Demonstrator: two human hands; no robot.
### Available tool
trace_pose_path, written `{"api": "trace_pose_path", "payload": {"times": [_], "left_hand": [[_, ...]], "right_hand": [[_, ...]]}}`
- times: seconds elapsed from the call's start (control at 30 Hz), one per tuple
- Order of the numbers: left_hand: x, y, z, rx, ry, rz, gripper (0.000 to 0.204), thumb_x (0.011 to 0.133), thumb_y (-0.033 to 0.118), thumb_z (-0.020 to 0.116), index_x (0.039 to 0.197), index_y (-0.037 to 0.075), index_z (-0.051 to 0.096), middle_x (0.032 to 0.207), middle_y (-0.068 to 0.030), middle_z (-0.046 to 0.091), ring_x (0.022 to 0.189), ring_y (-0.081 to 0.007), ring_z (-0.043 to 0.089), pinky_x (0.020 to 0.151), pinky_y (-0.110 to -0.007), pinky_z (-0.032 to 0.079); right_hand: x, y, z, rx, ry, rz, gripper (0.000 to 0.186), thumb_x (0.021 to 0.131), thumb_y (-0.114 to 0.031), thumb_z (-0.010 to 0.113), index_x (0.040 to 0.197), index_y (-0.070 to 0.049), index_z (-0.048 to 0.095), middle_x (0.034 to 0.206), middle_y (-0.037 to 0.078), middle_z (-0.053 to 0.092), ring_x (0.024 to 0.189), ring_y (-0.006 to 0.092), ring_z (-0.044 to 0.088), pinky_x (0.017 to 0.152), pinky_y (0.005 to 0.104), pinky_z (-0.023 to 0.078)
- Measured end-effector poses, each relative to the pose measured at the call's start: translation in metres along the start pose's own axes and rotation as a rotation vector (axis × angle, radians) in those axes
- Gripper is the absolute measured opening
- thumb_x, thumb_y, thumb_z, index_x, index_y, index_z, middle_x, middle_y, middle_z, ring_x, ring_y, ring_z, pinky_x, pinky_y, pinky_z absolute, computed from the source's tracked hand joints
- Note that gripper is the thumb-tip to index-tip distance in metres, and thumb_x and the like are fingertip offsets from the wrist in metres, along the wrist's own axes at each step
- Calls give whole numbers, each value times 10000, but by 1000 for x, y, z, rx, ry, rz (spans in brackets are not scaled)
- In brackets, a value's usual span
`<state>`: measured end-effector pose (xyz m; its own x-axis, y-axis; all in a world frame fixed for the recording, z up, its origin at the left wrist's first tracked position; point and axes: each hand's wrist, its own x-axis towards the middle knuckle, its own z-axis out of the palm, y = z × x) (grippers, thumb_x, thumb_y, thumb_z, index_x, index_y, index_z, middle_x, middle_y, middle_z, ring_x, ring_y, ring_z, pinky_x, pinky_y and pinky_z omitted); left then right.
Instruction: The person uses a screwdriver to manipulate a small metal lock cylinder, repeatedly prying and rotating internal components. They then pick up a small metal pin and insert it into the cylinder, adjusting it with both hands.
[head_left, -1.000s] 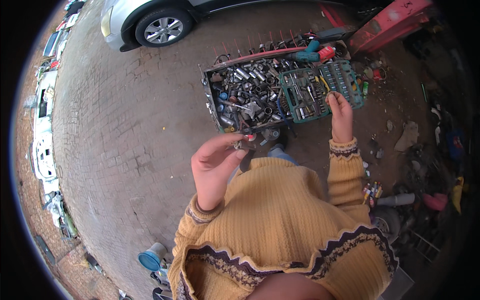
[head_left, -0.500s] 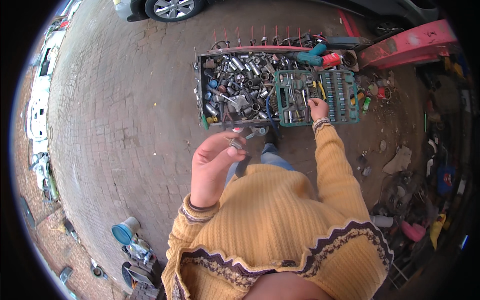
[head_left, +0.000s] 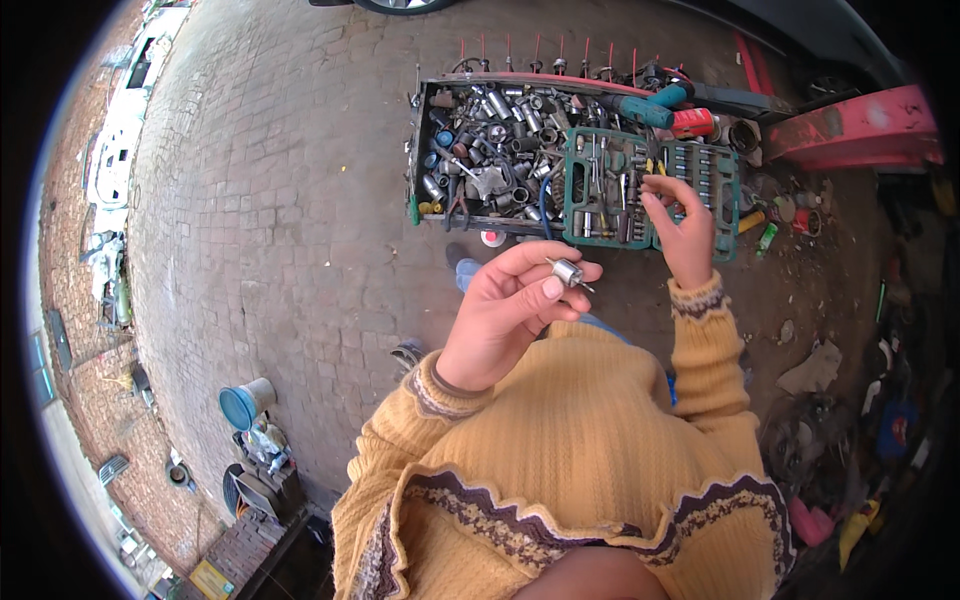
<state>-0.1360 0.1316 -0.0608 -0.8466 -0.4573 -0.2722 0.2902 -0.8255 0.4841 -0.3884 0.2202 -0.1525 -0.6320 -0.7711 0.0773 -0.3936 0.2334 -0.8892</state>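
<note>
Pinched in my left hand [head_left: 510, 310] is a small silver cylinder with a thin shaft [head_left: 567, 272], a thin end showing on either side of it. Its exact kind is not clear. My right hand [head_left: 682, 230] hovers over the near edge of a green socket-set case [head_left: 728, 245], thumb and fingers apart, with nothing visible between them. Sockets and bits fill the case's slots, and yellow-handled pliers [head_left: 651, 166] lie across it. Left of the case, a large tray [head_left: 418, 165] is heaped with loose metal sockets [head_left: 497, 105].
A teal power tool [head_left: 640, 110] and a red can [head_left: 693, 123] lie at the tray's far right. Beyond them is a red metal beam [head_left: 850, 130]. Cars stand at the back. A blue-lidded bucket [head_left: 240, 405] sits at left; scrap cardboard [head_left: 812, 367] lies at right.
My right hand has drawn back slightly from the case and its fingers have spread. My left hand has moved right and up with the silver cylinder, now nearer the case. The view has shifted.
</note>
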Motion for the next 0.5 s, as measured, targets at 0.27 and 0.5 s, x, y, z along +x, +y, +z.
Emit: {"api": "trace_pose_path", "payload": {"times": [0.27, 0.5], "left_hand": [[7, -18, 28, 9, -120, 0, 235, 989, 126, 603, 1197, 22, 576, 1146, -180, 694, 900, -178, 709, 771, -284, 575], [-3, -18, 37, 130, -87, 102, 191, 963, 127, 641, 1109, 10, 603, 1043, -162, 715, 859, -186, 713, 763, -291, 573]], "right_hand": [[-45, -153, -60, 14, -103, -583, 286, 692, -24, 816, 958, -67, 723, 844, 9, 693, 745, 183, 576, 701, 295, 447], [-53, -157, -51, -24, -25, -641, 282, 617, -2, 851, 854, -87, 724, 795, -13, 681, 713, 187, 573, 656, 302, 432]]}}
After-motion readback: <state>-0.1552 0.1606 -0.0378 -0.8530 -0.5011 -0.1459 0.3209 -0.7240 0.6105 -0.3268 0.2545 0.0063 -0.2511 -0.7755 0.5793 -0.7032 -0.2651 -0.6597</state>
